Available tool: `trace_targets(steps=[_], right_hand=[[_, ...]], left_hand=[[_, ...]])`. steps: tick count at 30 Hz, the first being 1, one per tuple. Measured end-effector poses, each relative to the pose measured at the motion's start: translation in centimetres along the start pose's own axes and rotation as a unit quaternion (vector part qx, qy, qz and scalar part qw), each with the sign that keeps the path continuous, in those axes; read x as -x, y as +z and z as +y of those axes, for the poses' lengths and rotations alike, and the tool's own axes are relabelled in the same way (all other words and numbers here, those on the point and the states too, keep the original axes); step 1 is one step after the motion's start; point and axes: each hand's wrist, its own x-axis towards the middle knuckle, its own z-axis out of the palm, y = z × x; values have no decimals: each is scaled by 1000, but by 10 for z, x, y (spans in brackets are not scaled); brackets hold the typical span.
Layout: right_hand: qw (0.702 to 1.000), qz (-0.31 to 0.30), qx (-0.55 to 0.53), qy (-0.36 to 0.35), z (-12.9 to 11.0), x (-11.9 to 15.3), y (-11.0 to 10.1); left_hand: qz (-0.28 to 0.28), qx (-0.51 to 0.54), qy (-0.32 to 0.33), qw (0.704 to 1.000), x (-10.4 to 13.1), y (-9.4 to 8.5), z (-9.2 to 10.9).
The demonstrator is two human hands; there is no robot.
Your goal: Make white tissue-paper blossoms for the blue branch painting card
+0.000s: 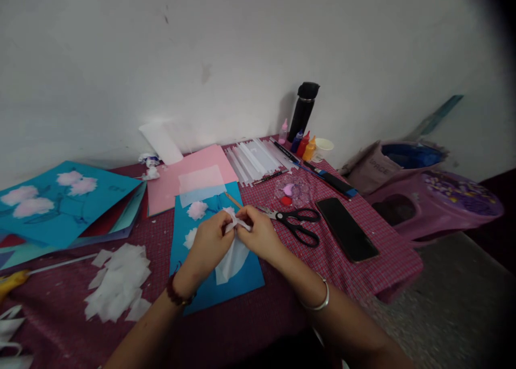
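Over a blue paper sheet (pixel 245 283), my left hand (pixel 210 241) and my right hand (pixel 261 233) meet with their fingertips together. Both are closed in a pinch on a piece of white tissue paper (pixel 231 261), gathered at the top and hanging down below the fingers. White-pink tissue puffs (pixel 197 210) sit on the sheet beside my left hand, partly covered by it. A pencil (pixel 234 200) lies just beyond the hands. Black-handled scissors (pixel 298 218) rest to the right of my right hand.
Left lies a pile of tissue squares (pixel 119 283), with another blue sheet (pixel 108 183) bearing puffs behind it. A phone (pixel 346 229), paint palette (pixel 292 191), paper strips (pixel 253 162), paint bottles (pixel 309 149) and black flask (pixel 302 111) are right and back. A yellow glue gun (pixel 12 283) is far left.
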Motion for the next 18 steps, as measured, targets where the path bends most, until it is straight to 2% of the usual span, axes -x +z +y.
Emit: trace_targets(steps=[7, 11, 15, 18], right_hand=[[998, 41, 37, 28, 5, -1, -3], [998, 41, 33, 33, 4, -1, -3], [999, 29, 20, -1, 2, 0, -4], [999, 30, 30, -28, 2, 0, -5]], left_hand=[[9, -11, 2, 1000, 0, -2, -3], [13, -23, 7, 1000, 0, -2, -4], [6, -44, 18, 999, 1, -2, -1], [4, -34, -5, 999, 3, 0, 0]])
